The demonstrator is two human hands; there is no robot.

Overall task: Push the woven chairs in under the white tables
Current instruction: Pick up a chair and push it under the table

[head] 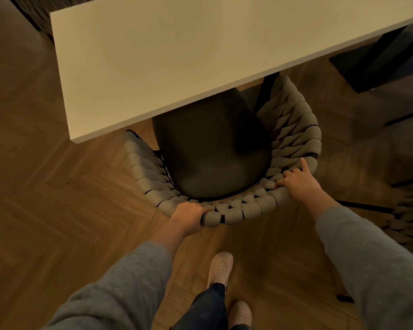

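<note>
Woven chair (293, 132) rim — under fingers (283, 180) of left hand (188, 216), right hand (298, 184).

herringbone wood floor (45, 186); pale clogs (219, 267) (perforated); dark furniture (379, 63) upper right.

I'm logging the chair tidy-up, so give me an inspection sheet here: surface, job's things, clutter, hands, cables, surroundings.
Surface: white rectangular tabletop, above a herringbone wooden floor.
Job's things: grey woven rope-backed chair with dark seat cushion, seat partly under the tabletop, backrest outside it.
Clutter: nothing seen.
Hands: left hand grips the backrest rim; right hand holds the rim, index finger straight.
Cables: nothing seen.
Surroundings: second woven chair at the right edge; dark furniture beyond the table.
</note>
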